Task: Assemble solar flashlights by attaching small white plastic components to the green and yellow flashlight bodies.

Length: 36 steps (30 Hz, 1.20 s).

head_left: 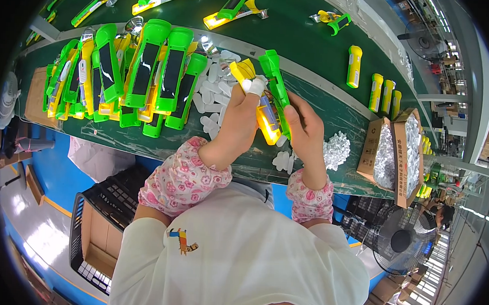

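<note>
Above the green bench, my left hand [239,122] is closed around the yellow half [268,125] of a flashlight housing, with a lit strip and inner parts showing. A white covering wraps one of its fingertips. My right hand [306,128] grips the green half [273,72] of the same flashlight, tilted beside the yellow half. The two halves are close but look apart along their upper ends. White oval plastic pieces [209,91] lie scattered behind and beside my left hand. Near my right hand sits a heap of small clear-white parts [336,150].
At the left, many open green and yellow flashlights [144,66] lean in a pile. Beyond a metal rail runs a green conveyor [309,52] carrying more, with yellow ones [354,67] at right. Cardboard boxes of white parts [385,158] stand right; below are a fan [401,241] and black crate [77,238].
</note>
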Motion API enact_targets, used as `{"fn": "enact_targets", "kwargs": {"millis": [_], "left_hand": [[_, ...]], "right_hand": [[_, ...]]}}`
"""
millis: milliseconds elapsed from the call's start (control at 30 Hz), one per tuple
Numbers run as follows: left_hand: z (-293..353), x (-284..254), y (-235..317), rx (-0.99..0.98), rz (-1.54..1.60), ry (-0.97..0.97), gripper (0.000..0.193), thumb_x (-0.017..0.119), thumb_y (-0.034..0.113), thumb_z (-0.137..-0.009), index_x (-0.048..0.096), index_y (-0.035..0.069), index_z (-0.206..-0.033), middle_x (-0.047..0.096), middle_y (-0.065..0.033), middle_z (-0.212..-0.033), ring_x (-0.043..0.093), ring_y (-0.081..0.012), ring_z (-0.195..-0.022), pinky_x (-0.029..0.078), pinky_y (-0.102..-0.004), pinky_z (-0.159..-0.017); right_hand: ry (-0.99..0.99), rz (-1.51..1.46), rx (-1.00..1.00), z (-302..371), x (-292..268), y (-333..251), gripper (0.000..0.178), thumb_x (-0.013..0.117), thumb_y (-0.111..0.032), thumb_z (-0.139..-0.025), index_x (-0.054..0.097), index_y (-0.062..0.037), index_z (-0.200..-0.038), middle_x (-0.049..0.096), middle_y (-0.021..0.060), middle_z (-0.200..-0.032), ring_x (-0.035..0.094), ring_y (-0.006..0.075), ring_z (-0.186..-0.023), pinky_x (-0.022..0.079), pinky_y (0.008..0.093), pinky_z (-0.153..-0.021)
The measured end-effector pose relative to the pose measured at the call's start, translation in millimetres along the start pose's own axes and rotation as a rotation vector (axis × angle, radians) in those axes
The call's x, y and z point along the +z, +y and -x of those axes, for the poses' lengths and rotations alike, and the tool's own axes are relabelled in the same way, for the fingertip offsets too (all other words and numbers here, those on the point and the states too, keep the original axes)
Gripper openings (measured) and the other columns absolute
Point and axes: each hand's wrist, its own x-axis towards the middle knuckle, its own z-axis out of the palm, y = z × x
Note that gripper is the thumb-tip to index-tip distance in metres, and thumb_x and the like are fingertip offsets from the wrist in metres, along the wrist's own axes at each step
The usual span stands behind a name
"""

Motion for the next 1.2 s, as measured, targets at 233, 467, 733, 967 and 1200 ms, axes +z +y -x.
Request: {"fn": "enact_targets", "kwargs": {"millis": [233,467,733,967,1200], "left_hand": [[-7.2,-6.8,-3.8,-0.015,0.009,0.037,0.025,0.044,0.016,-0.1,0.047,0.006,-0.123,0.057,-0.0045,-0.104,0.057,-0.0147,-0.095,0.049,-0.0318,-0.085],[-15.6,-20.8,-8.4,0.069,-0.158,0.061,0.025,0.042,0.014,-0.099,0.046,0.005,-0.123,0.058,-0.0063,-0.105,0.06,-0.0154,-0.092,0.051,-0.0296,-0.078],[-12.0,-24.3,-11.2,0.059,0.123,-0.062,0.03,0.042,0.024,-0.1,0.044,0.008,-0.125,0.058,-0.0076,-0.11,0.059,-0.0189,-0.102,0.049,-0.0354,-0.087],[-18.2,-17.7,1.0,0.077,-0.418,-0.064,0.031,0.046,0.014,-0.097,0.05,0.003,-0.125,0.058,-0.0134,-0.117,0.058,-0.0264,-0.109,0.048,-0.0375,-0.092],[-10.3,-23.1,25.4,-0.023,-0.251,-0.196,0.041,0.047,0.031,-0.1,0.047,-0.003,-0.125,0.059,-0.0168,-0.118,0.058,-0.0272,-0.111,0.048,-0.0416,-0.092]], "right_hand": [[-0.003,0.06,0.049,-7.0,8.0,-12.2,0.031,0.055,-0.022,-0.097,0.061,0.0007,-0.116,0.065,0.0133,-0.095,0.06,0.0169,-0.079,0.048,0.0268,-0.07],[0.011,0.144,-0.132,-5.3,21.8,-19.8,0.029,0.053,-0.02,-0.097,0.059,0.0011,-0.116,0.062,0.0139,-0.091,0.061,0.024,-0.077,0.049,0.0311,-0.067],[0.019,0.429,-0.135,3.9,35.1,-12.2,0.044,0.058,-0.02,-0.092,0.051,-0.0067,-0.134,0.05,0.0162,-0.097,0.062,0.0267,-0.078,0.052,0.0347,-0.062],[0.028,0.526,-0.097,17.5,40.3,-5.3,0.055,0.058,-0.023,-0.092,0.041,-0.012,-0.143,0.048,0.0163,-0.102,0.062,0.0292,-0.077,0.053,0.0372,-0.06],[0.011,0.457,-0.367,28.2,29.0,5.9,0.057,0.061,-0.008,-0.086,0.046,-0.012,-0.14,0.053,0.0173,-0.118,0.058,0.0308,-0.091,0.05,0.0362,-0.073]]}}
